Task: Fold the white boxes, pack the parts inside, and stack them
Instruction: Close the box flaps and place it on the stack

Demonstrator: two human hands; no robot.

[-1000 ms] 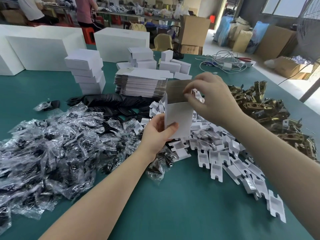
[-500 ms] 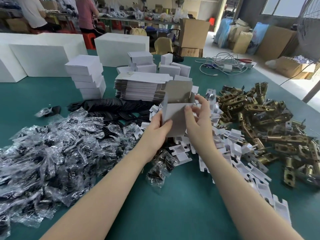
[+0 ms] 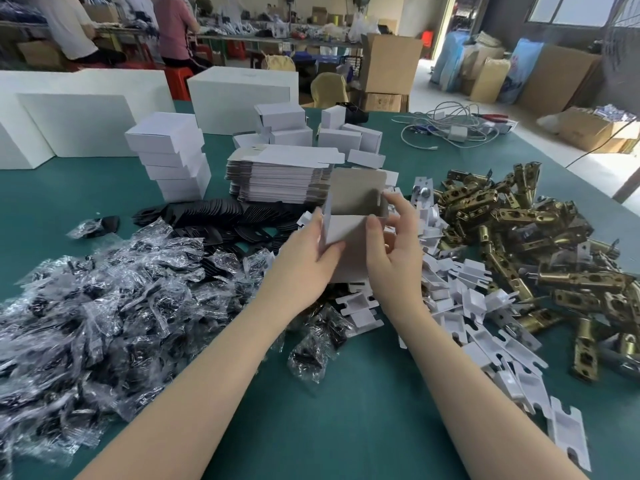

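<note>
Here, low in the frame, our two forearms rise toward the middle, where we hold one white box (image 3: 349,237) upright above the green table (image 3: 346,410); our left hand (image 3: 304,261) grips its left wall, thumb on the front face; our right hand (image 3: 394,251) curls round its right side, fingers at the rim; the top gapes, lid flap standing, nothing visible inside, so this one looks formed but unpacked; bagged parts (image 3: 104,306) lie at left, white inserts (image 3: 467,306) and brass latches (image 3: 554,244) at right, all loose; farther up, a thick pile of flat blanks (image 3: 277,178) waits, while the stack of finished boxes (image 3: 173,157) at upper left is short; most work, we judge, remains.
</note>
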